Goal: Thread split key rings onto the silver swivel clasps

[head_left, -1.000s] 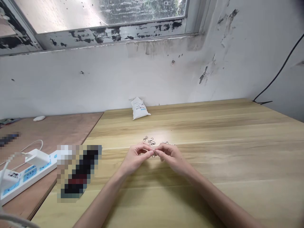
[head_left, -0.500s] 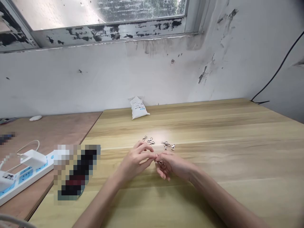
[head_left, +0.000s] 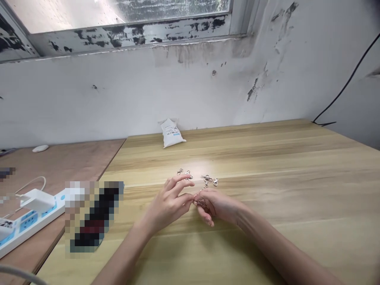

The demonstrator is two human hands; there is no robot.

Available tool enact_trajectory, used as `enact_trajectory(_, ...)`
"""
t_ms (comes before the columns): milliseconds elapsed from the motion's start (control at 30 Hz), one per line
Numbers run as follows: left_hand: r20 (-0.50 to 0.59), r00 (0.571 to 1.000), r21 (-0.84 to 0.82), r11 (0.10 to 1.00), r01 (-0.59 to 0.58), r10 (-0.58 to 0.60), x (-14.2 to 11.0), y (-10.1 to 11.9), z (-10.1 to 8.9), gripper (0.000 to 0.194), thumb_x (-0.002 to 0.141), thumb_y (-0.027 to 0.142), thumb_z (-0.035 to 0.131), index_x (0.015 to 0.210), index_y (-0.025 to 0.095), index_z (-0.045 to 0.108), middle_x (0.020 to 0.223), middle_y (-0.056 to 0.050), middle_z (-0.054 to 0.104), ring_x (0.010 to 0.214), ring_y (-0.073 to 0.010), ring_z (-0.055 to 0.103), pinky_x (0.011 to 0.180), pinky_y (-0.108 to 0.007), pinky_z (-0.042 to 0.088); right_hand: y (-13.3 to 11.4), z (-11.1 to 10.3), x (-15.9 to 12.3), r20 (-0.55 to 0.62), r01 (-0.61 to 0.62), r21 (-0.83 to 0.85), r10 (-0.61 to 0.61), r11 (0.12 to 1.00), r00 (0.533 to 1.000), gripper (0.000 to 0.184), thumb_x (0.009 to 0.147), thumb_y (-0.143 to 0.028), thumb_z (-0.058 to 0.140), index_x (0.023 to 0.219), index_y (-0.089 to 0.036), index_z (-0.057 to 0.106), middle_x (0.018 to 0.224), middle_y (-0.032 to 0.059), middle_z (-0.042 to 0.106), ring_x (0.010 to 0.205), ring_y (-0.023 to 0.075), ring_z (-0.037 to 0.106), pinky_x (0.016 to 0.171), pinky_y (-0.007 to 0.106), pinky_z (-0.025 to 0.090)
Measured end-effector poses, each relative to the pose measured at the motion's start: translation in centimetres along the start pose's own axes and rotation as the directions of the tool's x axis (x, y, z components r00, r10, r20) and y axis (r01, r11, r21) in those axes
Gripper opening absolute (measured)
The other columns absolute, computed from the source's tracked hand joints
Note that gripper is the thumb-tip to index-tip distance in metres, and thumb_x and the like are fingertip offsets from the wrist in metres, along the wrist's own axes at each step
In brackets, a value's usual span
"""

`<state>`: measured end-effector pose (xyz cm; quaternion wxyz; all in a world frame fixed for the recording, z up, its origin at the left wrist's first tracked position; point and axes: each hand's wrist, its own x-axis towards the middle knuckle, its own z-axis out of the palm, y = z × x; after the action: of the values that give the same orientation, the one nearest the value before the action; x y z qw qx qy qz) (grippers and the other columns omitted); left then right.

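My right hand (head_left: 215,204), palm turned partly up, is closed on a small metal lobster clasp (head_left: 202,203). The thumb and forefinger of my left hand (head_left: 172,200) pinch the near end of that same clasp, while its other fingers are spread. The fingers hide part of the clasp. Just beyond my hands lie several loose silver clasps (head_left: 207,178) on the right, one of them, a single clasp (head_left: 215,182), a little apart. A second group of clasps (head_left: 180,171) lies on the left, partly behind my left fingers.
The wooden table (head_left: 282,166) reaches back to the wall, where a white labelled packet (head_left: 172,133) lies. On the left, a brown board (head_left: 77,158) carries a power strip (head_left: 44,213) with a white plug (head_left: 37,200). A blurred dark object (head_left: 96,217) lies beside it.
My right hand has turned palm up around the clasp. My left fingers have spread, keeping a pinch at its end. More loose clasps beyond my right hand now show. The view has shifted slightly.
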<state>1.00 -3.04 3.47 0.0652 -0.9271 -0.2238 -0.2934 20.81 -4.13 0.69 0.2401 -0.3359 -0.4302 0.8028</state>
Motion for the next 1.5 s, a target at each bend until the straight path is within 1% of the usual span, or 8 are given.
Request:
enact_trajectory(200,-0.044,0.997,0.116,0.991,0.061,-0.056,0.0,-0.7,0.3,0.013,0.084,0.009,0.058,0.078,0.02,0.062,0.112,-0.006,0.069,0.121,-0.0263,0.057,0.095,-0.039,0.043,-0.5,0.3,-0.4,-0.114,0.13,-0.337,-0.177,0.933,0.978,0.032,0.089,-0.047,0.055,0.079,-0.017,0.062,0.056,-0.002,0.06,0.048,0.0101,0.054,0.05,0.022,0.042)
enact_trajectory(300,-0.05,0.992,0.167,0.978,0.126,-0.119,-0.2,-1.3,0.3,0.013,0.083,0.008,0.057,0.081,0.021,0.062,0.115,-0.007,0.068,0.122,-0.0266,0.056,0.1,-0.041,0.041,-0.4,0.5,-0.4,-0.159,0.264,-0.686,-0.493,0.678,0.855,0.033,0.094,-0.041,0.051,0.073,-0.018,0.062,0.061,-0.0009,0.059,0.054,0.011,0.051,0.054,0.024,0.038)
enact_trajectory(400,-0.058,0.987,0.189,0.97,0.156,-0.148,-0.5,-1.7,0.4,0.013,0.084,0.009,0.057,0.082,0.021,0.062,0.116,-0.007,0.068,0.124,-0.0271,0.055,0.102,-0.044,0.039,-0.1,0.6,-0.3,-0.099,0.219,-0.907,-0.688,0.36,0.719,0.027,0.097,-0.031,0.047,0.081,-0.021,0.066,0.068,0.0006,0.062,0.057,0.0125,0.05,0.057,0.026,0.036)
enact_trajectory(567,-0.044,0.985,0.124,0.978,0.169,-0.164,-0.5,-1.5,0.4,0.015,0.084,0.009,0.057,0.086,0.023,0.064,0.119,-0.006,0.067,0.126,-0.0263,0.054,0.106,-0.044,0.038,0.0,0.2,-0.1,-0.065,0.163,-0.965,-0.786,0.207,0.615,0.019,0.094,-0.028,0.051,0.102,-0.022,0.068,0.098,0.009,0.066,0.088,0.0211,0.061,0.076,0.033,0.048)
enact_trajectory(767,-0.063,0.991,0.05,0.991,0.123,-0.119,-0.1,-0.4,0.2,0.012,0.086,0.011,0.057,0.088,0.022,0.064,0.121,-0.006,0.066,0.127,-0.0254,0.052,0.105,-0.041,0.04,-0.5,-0.2,-0.5,0.09,0.365,-0.882,-0.656,0.297,0.749,0.035,0.093,-0.033,0.061,0.128,-0.031,0.059,0.146,0.007,0.049,0.14,0.0266,0.037,0.111,0.05,0.035)
enact_trajectory(1133,-0.047,0.994,0.049,0.994,0.1,-0.097,-0.1,-0.2,0.0,0.013,0.086,0.011,0.057,0.087,0.022,0.062,0.121,-0.005,0.066,0.129,-0.0244,0.051,0.107,-0.041,0.039,-0.6,-1.0,-0.6,0.086,0.455,-0.764,-0.627,0.456,0.774,0.014,0.095,-0.034,0.058,0.09,-0.027,0.07,0.126,0.0036,0.063,0.132,0.0221,0.045,0.109,0.048,0.037)
enact_trajectory(1267,-0.038,0.99,0.075,0.987,0.141,-0.138,-0.2,-0.5,0.4,0.014,0.086,0.011,0.056,0.085,0.023,0.063,0.12,-0.005,0.066,0.127,-0.0255,0.053,0.107,-0.044,0.038,-0.5,-0.6,-0.4,0.062,0.38,-0.869,-0.692,0.317,0.719,0.015,0.095,-0.031,0.057,0.087,-0.026,0.069,0.108,0.0051,0.069,0.114,0.0229,0.056,0.101,0.047,0.042)
enact_trajectory(1500,-0.043,0.969,0.142,0.959,0.245,-0.242,-0.5,-1.3,0.8,0.011,0.089,0.013,0.055,0.087,0.021,0.063,0.123,-0.008,0.064,0.13,-0.0276,0.049,0.108,-0.048,0.036,0.1,0.4,0.0,0.284,0.205,-0.957,-0.794,-0.203,0.538,0.008,0.088,-0.028,0.061,0.093,-0.026,0.068,0.109,0.0076,0.067,0.109,0.0244,0.058,0.11,0.052,0.028)
